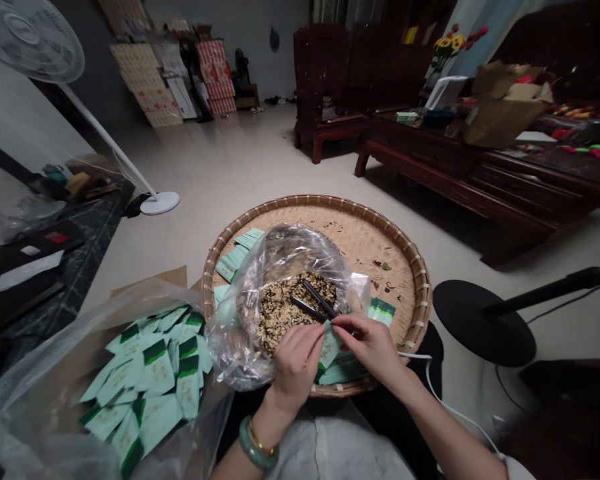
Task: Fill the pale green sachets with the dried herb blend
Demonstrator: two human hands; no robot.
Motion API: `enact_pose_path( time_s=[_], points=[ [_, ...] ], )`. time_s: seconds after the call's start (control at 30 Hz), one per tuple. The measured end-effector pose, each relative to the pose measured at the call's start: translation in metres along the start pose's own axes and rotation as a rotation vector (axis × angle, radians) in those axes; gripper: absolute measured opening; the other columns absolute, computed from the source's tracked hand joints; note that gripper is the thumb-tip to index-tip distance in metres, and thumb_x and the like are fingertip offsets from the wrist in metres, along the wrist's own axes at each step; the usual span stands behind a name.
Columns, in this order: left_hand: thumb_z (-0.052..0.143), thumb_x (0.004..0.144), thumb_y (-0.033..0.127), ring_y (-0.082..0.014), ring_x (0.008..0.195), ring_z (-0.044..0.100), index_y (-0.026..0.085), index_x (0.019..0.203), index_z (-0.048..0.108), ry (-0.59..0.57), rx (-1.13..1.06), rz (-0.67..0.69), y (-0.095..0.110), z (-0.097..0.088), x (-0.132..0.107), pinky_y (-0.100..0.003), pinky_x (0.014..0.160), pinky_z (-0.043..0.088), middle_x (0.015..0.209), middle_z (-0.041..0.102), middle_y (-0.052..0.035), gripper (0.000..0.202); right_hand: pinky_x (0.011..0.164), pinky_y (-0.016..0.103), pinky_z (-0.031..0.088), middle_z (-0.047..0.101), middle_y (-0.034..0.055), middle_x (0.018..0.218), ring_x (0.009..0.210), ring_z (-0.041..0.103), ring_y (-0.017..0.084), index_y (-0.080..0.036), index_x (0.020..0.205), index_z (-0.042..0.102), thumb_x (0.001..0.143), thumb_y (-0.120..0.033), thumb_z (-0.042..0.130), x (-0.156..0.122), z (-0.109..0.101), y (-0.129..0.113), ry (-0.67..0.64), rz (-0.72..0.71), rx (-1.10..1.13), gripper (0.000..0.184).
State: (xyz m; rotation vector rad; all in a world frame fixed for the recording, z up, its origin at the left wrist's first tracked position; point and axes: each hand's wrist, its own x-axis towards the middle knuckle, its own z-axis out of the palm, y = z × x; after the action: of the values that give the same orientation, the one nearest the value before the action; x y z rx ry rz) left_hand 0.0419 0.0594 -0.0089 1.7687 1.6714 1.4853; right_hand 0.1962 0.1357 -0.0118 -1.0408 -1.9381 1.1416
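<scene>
My left hand (pixel 296 365), with a jade bangle (pixel 259 445) and a thin gold bangle on its wrist, and my right hand (pixel 373 348) meet at a small pale green sachet (pixel 329 347), pinching it between their fingers. Just behind the fingers, a pair of black chopsticks (pixel 314 300) lies in a speckled brown dried mix (pixel 280 313), held in a clear plastic bag (pixel 260 333). The bag stands on a round woven bamboo tray (pixel 380 247). More green-and-white sachets lie on the tray (pixel 233 257), below my hands (pixel 343 370), and in a large plastic bag (pixel 145 380) at left.
A white cable (pixel 445 400) runs beside my right arm. To the right stands a round black stand base (pixel 483 323). A white fan (pixel 33 40) and a dark counter (pixel 75 267) are at left. A dark wooden bench and table (pixel 430 147) with a cardboard box stand behind.
</scene>
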Motion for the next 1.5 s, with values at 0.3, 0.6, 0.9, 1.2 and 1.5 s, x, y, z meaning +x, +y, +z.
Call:
enact_pose_path(
  time_s=[0.3,0.6,0.9,1.2,1.5],
  points=[
    [0.066,0.076,0.014,-0.0194,0.078,0.06,0.019,0.072,0.07,-0.003,-0.079,-0.177,0.006,0.009,0.006,-0.032,0.071,0.048,0.075,0.067,-0.0043,0.008,0.068,0.032,0.056,0.065,0.0093,0.098,0.085,0.063,0.02,-0.02,0.11,0.063,0.087,-0.022,0.057,-0.015,-0.015,-0.008,0.117,-0.231,-0.271,0.024],
    [0.072,0.064,0.026,-0.0148,0.063,0.062,0.015,0.07,0.07,0.202,-0.495,-0.666,0.006,-0.005,0.009,-0.025,0.063,0.05,0.067,0.069,-0.0026,0.013,0.084,0.041,0.054,0.066,0.0133,0.111,0.101,0.059,0.023,-0.02,0.134,0.05,0.089,-0.007,0.053,-0.005,0.015,-0.028,0.193,-0.666,-0.353,0.047],
    [0.079,0.057,0.029,-0.0119,0.057,0.06,0.013,0.07,0.069,0.33,-0.68,-0.783,-0.001,-0.023,0.008,-0.022,0.058,0.05,0.062,0.067,-0.0011,0.023,0.087,0.042,0.052,0.062,0.0167,0.114,0.108,0.055,0.025,-0.015,0.12,0.059,0.088,-0.009,0.054,0.008,0.038,-0.031,0.174,-0.739,-0.336,0.033],
    [0.072,0.065,0.029,-0.0205,0.073,0.071,0.016,0.091,0.075,0.104,-0.391,-0.645,-0.014,-0.05,0.001,-0.03,0.071,0.057,0.081,0.077,-0.0071,0.029,0.069,0.032,0.049,0.064,0.0067,0.079,0.077,0.057,0.018,-0.018,0.088,0.066,0.09,-0.018,0.053,0.027,0.024,-0.046,0.034,-0.524,-0.145,0.013],
    [0.064,0.074,0.049,-0.0268,0.09,0.071,0.016,0.099,0.075,0.062,-0.4,-0.668,-0.024,-0.065,-0.006,-0.039,0.076,0.06,0.107,0.073,-0.0095,0.043,0.076,0.03,0.05,0.071,0.0034,0.083,0.081,0.064,0.02,-0.016,0.091,0.071,0.083,-0.041,0.062,0.027,0.035,-0.049,-0.464,0.046,0.276,0.028]
  ],
)
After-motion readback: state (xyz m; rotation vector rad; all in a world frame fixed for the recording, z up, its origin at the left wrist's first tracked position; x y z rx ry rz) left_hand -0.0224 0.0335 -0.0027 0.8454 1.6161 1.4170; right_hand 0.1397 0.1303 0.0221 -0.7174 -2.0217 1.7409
